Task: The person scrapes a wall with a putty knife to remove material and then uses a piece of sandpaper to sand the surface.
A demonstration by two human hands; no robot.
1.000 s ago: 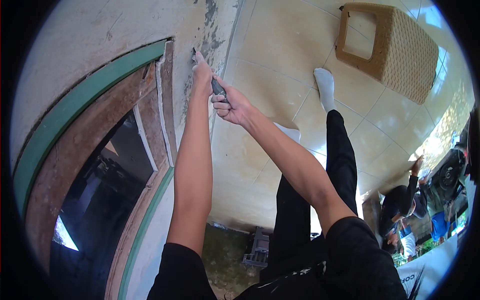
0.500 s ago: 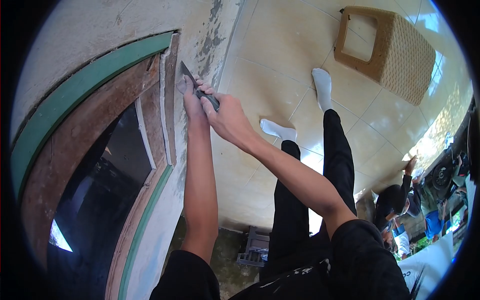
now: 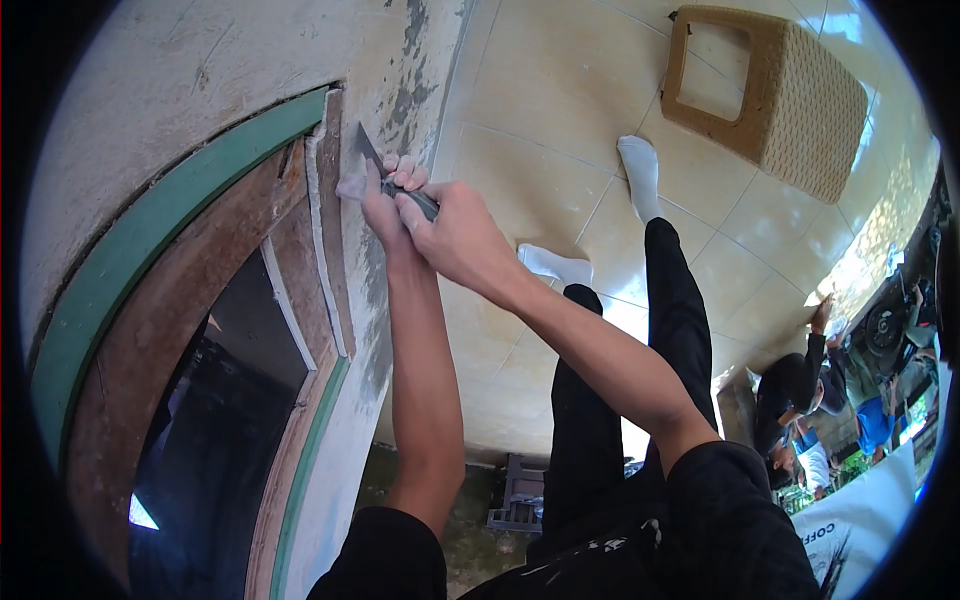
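Observation:
Both my hands grip one scraper (image 3: 368,150) with a dark thin blade and a dark handle. My right hand (image 3: 455,232) is closed round the handle's back end. My left hand (image 3: 378,212), whitened with dust, holds the same tool farther forward, near the base of the blade. The blade lies close against the pale wall (image 3: 365,105), just right of the corner of a door or window frame. Grey patches (image 3: 408,100) of worn paint show on the wall beside the blade. My fingers hide most of the handle.
The frame has green trim (image 3: 190,200) and bare brown wood (image 3: 170,265) around a dark opening. A tan woven-pattern plastic stool (image 3: 815,120) lies on the tiled floor (image 3: 540,170). A grey plastic item (image 3: 520,492) sits below. People (image 3: 785,400) are at the right.
The view has shifted slightly, so the frame appears a little lower and more to the right at its bottom. The scraper has moved slightly along the wall, still in both hands.

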